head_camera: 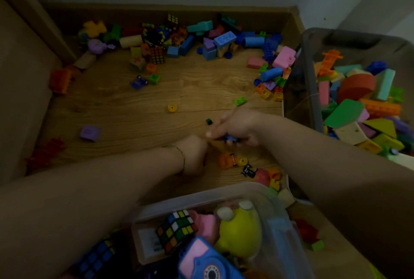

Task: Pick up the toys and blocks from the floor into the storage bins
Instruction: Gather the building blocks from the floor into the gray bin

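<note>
Blue toy (230, 138), blurred, gripped by right hand (234, 127) — left hand (194, 155) fisted, contents hidden.

Wooden floor (139, 108): toys scattered, two bins standing on it.
Along its far edge lies a dense heap of blocks (201, 41). Nearer you, apart from it, lie a yellow ring (172, 108), a green brick (240, 100), a purple block (90, 133), an orange piece (227, 160) and, at your left, red pieces (46, 153). A grey bin (310, 77) stands at your right and a clear bin (201, 197) nearest you.
</note>
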